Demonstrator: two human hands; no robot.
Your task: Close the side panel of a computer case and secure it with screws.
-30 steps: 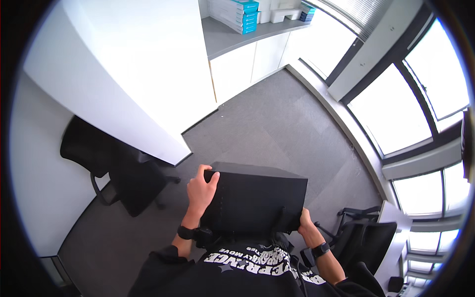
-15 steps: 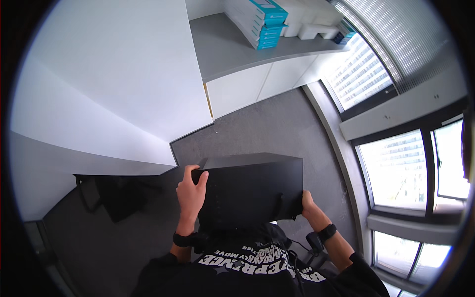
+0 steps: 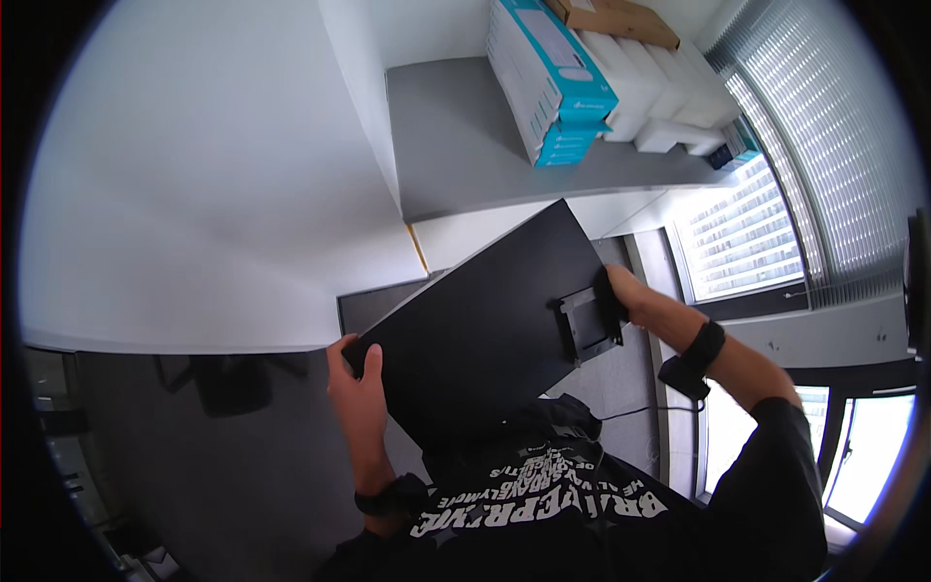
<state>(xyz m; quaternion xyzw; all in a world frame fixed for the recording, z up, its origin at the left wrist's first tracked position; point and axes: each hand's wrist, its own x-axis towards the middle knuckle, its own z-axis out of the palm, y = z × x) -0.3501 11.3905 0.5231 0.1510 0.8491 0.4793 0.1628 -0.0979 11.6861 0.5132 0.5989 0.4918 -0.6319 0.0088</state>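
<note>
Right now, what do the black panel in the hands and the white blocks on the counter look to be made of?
Black panel: likely matte plastic or painted sheet metal; flat, dull, no glare, with a dark square bracket, probably metal, on it. Left hand and right hand grip its edges. White blocks: probably foam; matte, soft-cornered, chunky. Counter: smooth grey laminate, by its look.

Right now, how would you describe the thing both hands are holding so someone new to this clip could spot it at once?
Start at the grey counter under the stacked blue-and-white boxes; just below it, in front of the person's chest, is a large flat black panel, tilted. The left hand grips its lower corner and the right hand its upper edge. Its square back bracket sets it apart.
</note>
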